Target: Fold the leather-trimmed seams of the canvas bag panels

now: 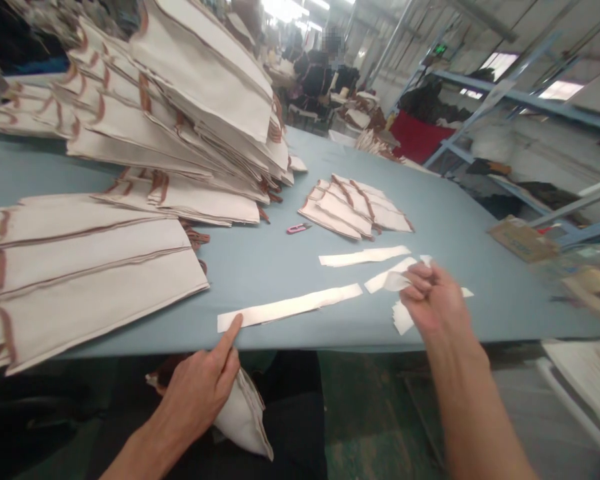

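Note:
My left hand (205, 379) reaches to the table's front edge, its stretched index finger pressing on the left end of a long white strip (290, 306). The other fingers are partly hidden. Below this hand, a cream fabric piece (245, 413) with brown trim rests over my lap; whether the hand touches it I cannot tell. My right hand (433, 297) is closed on a thin white strip (397, 281), raised a little above the table, with an end showing past the fingers. Near it lie another white strip (363, 256) and a small stack of white strips (403, 319), partly covered by the hand.
Large piles of cream fabric pieces (200, 80) with brown edging fill the left; more lie in front (100, 267). A smaller fanned group (355, 207) sits mid-table beside pink thread snips (299, 229). A cardboard box (523, 239) and blue shelving (510, 93) stand right. People work far back.

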`<state>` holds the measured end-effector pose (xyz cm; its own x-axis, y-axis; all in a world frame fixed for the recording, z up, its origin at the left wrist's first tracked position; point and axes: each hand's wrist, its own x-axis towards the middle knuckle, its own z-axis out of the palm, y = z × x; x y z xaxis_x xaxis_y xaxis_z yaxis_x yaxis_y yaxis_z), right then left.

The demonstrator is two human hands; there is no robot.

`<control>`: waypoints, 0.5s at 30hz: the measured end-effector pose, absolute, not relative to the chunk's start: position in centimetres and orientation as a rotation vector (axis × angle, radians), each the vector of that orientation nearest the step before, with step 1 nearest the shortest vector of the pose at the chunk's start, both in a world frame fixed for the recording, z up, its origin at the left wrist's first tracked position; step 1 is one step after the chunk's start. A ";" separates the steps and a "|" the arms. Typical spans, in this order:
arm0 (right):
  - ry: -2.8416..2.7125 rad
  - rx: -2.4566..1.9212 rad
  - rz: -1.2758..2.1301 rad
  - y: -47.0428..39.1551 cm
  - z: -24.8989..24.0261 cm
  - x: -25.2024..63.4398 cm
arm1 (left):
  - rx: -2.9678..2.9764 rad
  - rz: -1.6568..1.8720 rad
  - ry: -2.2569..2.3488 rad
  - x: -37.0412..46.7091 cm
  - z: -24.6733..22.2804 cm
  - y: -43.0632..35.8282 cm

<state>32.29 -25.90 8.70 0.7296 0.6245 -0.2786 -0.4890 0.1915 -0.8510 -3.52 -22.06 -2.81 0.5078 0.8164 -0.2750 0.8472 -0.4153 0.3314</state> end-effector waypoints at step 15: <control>-0.264 -0.990 1.297 -25.4 9.5 10.4 | 0.969 0.550 0.566 -1.6 -0.2 -27.0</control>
<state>10.37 -25.37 9.51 0.3059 0.8857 -0.3493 -0.6784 -0.0547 -0.7327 -1.59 -27.03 -0.23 0.7268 0.6582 -0.1961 -0.1777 0.4561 0.8720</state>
